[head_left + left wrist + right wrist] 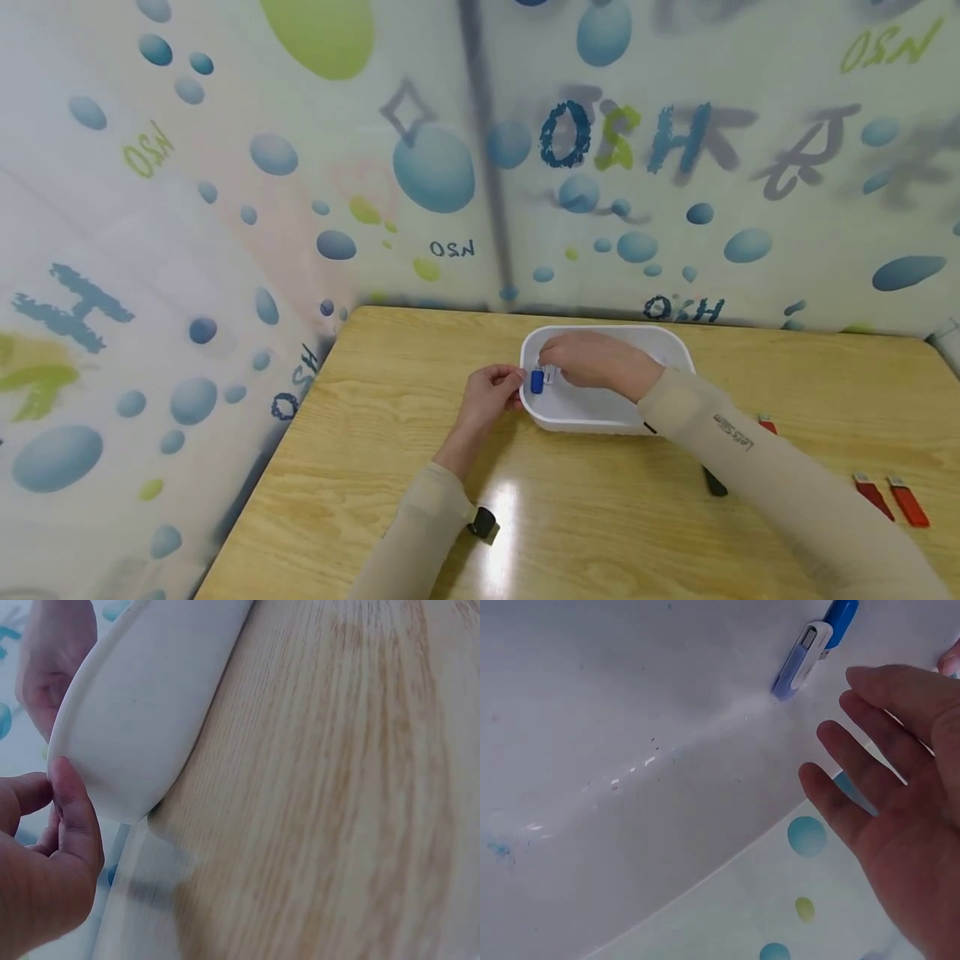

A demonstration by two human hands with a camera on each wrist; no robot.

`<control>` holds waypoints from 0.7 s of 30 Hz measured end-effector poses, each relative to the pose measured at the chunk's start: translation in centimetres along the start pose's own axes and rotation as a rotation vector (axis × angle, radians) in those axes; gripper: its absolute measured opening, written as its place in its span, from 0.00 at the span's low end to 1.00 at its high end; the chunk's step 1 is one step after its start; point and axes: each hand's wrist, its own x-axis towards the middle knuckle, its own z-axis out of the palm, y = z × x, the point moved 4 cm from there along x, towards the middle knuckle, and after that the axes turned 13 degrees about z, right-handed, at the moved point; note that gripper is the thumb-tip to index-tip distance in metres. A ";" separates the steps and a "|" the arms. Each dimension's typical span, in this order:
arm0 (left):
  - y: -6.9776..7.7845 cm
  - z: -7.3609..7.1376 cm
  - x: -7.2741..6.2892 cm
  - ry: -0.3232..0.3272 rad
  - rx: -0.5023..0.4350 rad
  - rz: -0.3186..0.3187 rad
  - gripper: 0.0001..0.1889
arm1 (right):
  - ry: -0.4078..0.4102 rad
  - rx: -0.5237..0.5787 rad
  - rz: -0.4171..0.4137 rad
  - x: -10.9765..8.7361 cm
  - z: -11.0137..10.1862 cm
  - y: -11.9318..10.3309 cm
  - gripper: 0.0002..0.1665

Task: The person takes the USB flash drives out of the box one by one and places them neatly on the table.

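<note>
A white plastic basin (600,418) stands on the wooden table. At its left end my left hand (489,398) pinches the rim between thumb and fingers, as the left wrist view also shows. My right hand (600,360) reaches into the basin with fingers slightly bent and apart, holding nothing. Close to its fingertips, a blue USB stick (537,381) and a white-and-lavender swivel USB stick (802,661) lie side by side at the basin's left end. In the head view the hand partly covers the white one.
To the right of the basin, red USB sticks (907,502) lie on the table (360,433), one partly behind the right sleeve. A dark elongated object (714,481) shows beside that sleeve. A printed curtain (420,275) hangs behind the table.
</note>
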 end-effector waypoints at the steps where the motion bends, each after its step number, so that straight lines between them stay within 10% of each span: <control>1: 0.0 0.0 0.0 -0.001 -0.002 0.004 0.13 | -0.006 0.001 0.003 0.1 0.1 0.0 0.20; 11: 0.0 -0.2 0.1 0.007 0.012 -0.010 0.13 | -0.159 -0.072 0.094 0.8 0.0 0.2 0.25; 21: -0.2 0.1 0.3 0.012 -0.025 0.010 0.12 | -0.111 -0.133 -0.006 1.4 1.1 0.9 0.20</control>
